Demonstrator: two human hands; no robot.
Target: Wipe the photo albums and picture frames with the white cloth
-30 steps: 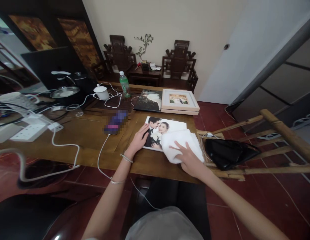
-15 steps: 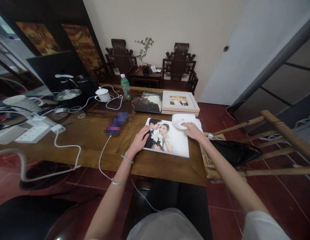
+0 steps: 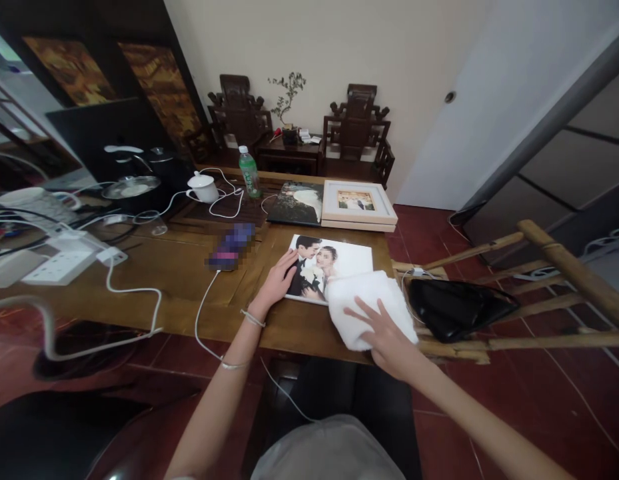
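Note:
A flat wedding photo print [image 3: 342, 261] lies near the front right corner of the wooden table [image 3: 169, 273]. My left hand [image 3: 276, 280] rests flat on the print's left edge, fingers spread. My right hand [image 3: 384, 328] presses down on a white cloth [image 3: 364, 297] that covers the print's near right part and reaches the table edge. Its fingers lie stretched over the cloth.
Behind the print sit a dark photo book [image 3: 296, 202] and a light framed picture [image 3: 356, 202]. A phone [image 3: 230, 245] on a white cable, a power strip [image 3: 59, 263], a white cup [image 3: 203, 188] and a green bottle [image 3: 249, 172] lie left. A bamboo chair with a black bag [image 3: 459, 303] stands right.
My right hand slid the white cloth from the print's far right corner back toward me to its near right part. My left hand stayed on the left edge.

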